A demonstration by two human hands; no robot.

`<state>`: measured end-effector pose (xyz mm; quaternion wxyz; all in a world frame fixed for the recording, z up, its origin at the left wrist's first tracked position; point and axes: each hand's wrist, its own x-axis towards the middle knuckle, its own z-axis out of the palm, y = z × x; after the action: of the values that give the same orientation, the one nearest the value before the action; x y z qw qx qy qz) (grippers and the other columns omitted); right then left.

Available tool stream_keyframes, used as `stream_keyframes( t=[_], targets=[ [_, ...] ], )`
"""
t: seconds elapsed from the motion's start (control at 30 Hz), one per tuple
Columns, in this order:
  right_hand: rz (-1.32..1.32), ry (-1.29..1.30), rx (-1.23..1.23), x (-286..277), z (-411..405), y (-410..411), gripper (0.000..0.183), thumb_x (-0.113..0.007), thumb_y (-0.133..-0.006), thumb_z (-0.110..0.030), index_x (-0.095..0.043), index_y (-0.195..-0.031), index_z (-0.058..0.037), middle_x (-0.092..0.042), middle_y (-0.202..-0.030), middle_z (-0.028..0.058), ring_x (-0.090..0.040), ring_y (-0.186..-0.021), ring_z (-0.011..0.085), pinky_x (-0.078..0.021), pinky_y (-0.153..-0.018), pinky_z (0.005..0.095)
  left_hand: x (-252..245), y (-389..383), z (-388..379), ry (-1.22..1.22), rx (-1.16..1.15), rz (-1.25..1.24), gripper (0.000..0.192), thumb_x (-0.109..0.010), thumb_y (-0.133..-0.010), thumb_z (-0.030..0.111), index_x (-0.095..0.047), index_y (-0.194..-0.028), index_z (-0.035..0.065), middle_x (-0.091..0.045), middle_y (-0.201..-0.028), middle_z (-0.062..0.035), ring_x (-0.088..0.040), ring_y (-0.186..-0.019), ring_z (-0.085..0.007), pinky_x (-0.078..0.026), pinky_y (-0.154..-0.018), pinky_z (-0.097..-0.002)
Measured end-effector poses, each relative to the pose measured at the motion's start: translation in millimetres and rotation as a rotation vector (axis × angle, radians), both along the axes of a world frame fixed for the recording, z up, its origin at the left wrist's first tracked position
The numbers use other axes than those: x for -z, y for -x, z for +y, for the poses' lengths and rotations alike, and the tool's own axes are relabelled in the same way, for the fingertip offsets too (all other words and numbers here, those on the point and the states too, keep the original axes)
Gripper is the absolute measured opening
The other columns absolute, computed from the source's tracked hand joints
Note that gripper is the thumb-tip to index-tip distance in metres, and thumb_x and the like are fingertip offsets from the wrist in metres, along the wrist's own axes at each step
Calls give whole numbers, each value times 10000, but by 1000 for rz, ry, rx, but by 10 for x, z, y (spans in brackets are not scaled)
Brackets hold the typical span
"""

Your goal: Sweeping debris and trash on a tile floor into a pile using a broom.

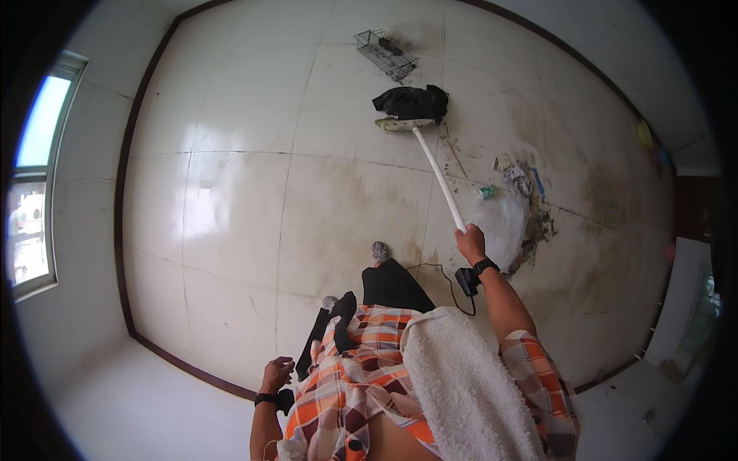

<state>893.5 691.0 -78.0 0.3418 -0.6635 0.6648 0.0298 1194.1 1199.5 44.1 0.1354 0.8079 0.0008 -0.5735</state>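
Note:
My right hand [473, 244] grips the upper end of a long white pole [438, 176]. At the pole's far end, a pale yellow-green broom or mop head [403, 124] rests on the tiled floor [242, 201]. A crumpled black bundle [410, 102], apparently cloth or plastic, lies against the head's far side; which one I cannot tell. Low at my left side hangs my left hand [278, 373], fingers loosely bent, nothing seen in it. Both wrists wear black straps with small devices, and a cable runs near the right one.
Beyond the bundle lies a wire cage trap [387, 55] with something dark inside. Right of the pole are a clear plastic bag [503, 230], a green can [486, 192], crumpled grey litter [518, 180], a blue strip [538, 183] and dark dirt [539, 227]. A window [43, 173] is at left.

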Motion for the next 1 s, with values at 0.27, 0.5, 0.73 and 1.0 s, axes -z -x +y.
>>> stream_keyframes(
  t=[0.27,0.5,0.73,1.0],
  targets=[
    [-180,-26,25,-99,582,635,280,-572,-802,-255,-527,-720,9,-513,-542,64,-496,-426,162,-398,-413,321,150,-38,-22,15,-49,25,317,-574,-806,196,-579,-1040,-19,-619,-731,-126,-581,-541,-158,-503,-455,-277],
    [-1,-112,1,-586,1748,1330,345,-599,-747,-312,-538,-785,26,-576,-705,206,-581,-677,345,-442,-605,410,245,-58,-33,50,-146,32,320,-568,-811,191,-572,-1055,-17,-612,-727,-107,-571,-538,-150,-495,-450,-269],
    [30,-294,-66,-514,1353,827,343,-586,-753,-308,-561,-801,30,-588,-723,209,-583,-691,358,-448,-615,422,84,286,156,8,-244,15,328,-568,-813,205,-574,-1055,-15,-614,-745,-114,-564,-545,-146,-487,-452,-263],
    [-357,-340,168,259,-700,-868,315,-574,-775,-253,-552,-644,32,-522,-496,91,-509,-384,188,-399,-372,312,-77,560,201,-2,-163,46,315,-557,-816,203,-577,-1041,-17,-624,-753,-118,-567,-547,-145,-486,-462,-259]
  ],
)
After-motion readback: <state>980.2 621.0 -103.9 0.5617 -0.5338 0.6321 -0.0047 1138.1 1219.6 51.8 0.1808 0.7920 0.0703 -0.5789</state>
